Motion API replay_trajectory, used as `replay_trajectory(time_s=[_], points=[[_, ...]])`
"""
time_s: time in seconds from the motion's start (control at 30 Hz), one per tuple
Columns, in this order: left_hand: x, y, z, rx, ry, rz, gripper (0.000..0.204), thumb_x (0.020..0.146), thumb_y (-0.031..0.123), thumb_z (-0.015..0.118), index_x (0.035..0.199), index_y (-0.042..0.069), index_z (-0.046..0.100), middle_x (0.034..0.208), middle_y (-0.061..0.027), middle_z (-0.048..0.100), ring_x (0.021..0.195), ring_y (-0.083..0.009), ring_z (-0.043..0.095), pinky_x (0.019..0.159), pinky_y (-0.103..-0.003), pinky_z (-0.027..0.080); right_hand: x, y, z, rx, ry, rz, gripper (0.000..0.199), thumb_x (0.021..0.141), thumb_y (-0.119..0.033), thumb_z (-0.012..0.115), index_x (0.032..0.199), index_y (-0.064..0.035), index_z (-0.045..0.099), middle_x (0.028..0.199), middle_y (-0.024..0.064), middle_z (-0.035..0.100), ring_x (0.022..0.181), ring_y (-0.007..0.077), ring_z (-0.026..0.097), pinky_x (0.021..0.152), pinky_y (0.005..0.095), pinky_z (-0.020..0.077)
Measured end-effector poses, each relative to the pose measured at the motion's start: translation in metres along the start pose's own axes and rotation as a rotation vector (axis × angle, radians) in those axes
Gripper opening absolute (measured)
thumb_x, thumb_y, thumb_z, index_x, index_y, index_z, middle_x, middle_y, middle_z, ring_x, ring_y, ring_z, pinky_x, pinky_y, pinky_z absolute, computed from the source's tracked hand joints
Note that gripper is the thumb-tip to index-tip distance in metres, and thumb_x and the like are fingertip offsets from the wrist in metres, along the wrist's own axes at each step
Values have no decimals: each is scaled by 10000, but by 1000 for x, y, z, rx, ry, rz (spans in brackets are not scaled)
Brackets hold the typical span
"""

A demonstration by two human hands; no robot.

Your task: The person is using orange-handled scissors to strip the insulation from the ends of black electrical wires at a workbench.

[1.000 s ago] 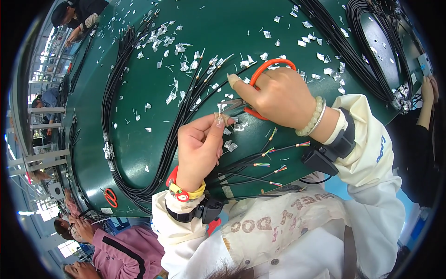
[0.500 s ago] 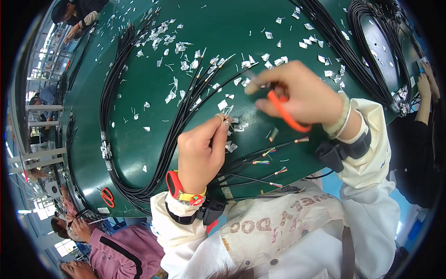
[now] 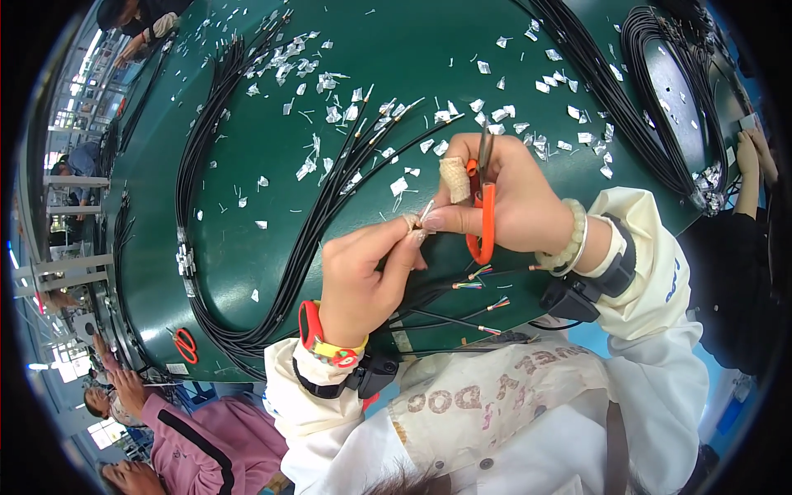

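Note:
My left hand [image 3: 363, 268] is closed, pinching a cable end whose thin whitish strands [image 3: 426, 209] stick up past the fingertips. My right hand [image 3: 524, 198] keeps orange-handled scissors [image 3: 487, 221] in its palm, blades pointing away from me. Its thumb and a finger wrapped in beige tape meet my left fingertips at the strands. Fingers hide most of that cable. Below the hands, black cables with stripped, coloured wire ends [image 3: 469, 285] lie near the table edge. Beyond my left hand, a bundle of black cables [image 3: 318, 206] fans out.
Scraps of silvery foil [image 3: 330, 113] litter the green table [image 3: 256, 177]. Another orange-handled scissors [image 3: 186, 345] lies at the near left. More cable bundles [image 3: 594, 82] stretch across the far right. A person in pink [image 3: 214, 445] is at the lower left; other people work farther off.
My right hand has come down and left with the scissors and now meets my left fingertips at the cable end. My left hand has shifted slightly right, still pinching.

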State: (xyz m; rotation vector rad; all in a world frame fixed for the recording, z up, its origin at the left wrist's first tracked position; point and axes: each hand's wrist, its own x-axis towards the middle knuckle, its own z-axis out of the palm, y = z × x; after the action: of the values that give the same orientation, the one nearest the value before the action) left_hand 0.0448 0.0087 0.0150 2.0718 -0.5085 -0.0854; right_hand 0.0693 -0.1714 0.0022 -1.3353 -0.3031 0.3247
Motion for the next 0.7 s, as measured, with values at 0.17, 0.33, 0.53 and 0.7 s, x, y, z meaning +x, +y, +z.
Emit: replay_trajectory(time_s=[0.17,0.33,0.53,0.7], points=[[6,-4,3,676,188,418,47,744,31,586,782,41,613,497,-15,473,447,-161,493,444,-278,374,-5,3,4,-101,135,73,280,652,49,700,676,-40,436,654,28,552,657,101,584,577,226,466],[8,-13,5,810,14,584,140,674,46,642,810,56,609,488,-4,421,437,-162,473,427,-292,350,-14,-11,1,-820,59,-286,275,641,39,700,658,-34,436,594,5,497,558,65,490,514,209,408],[5,-13,9,393,-60,475,102,758,59,606,849,15,590,555,-20,508,447,-123,486,423,-244,357,2,-19,-26,-700,110,-89,272,633,32,705,653,-23,439,556,-4,458,510,67,423,485,206,363],[-3,-2,9,-91,66,-17,113,864,89,518,855,-12,569,617,-25,556,463,-62,478,425,-195,365,4,0,-30,-687,139,-342,292,639,20,714,657,-33,428,569,3,486,528,61,432,490,203,355]])
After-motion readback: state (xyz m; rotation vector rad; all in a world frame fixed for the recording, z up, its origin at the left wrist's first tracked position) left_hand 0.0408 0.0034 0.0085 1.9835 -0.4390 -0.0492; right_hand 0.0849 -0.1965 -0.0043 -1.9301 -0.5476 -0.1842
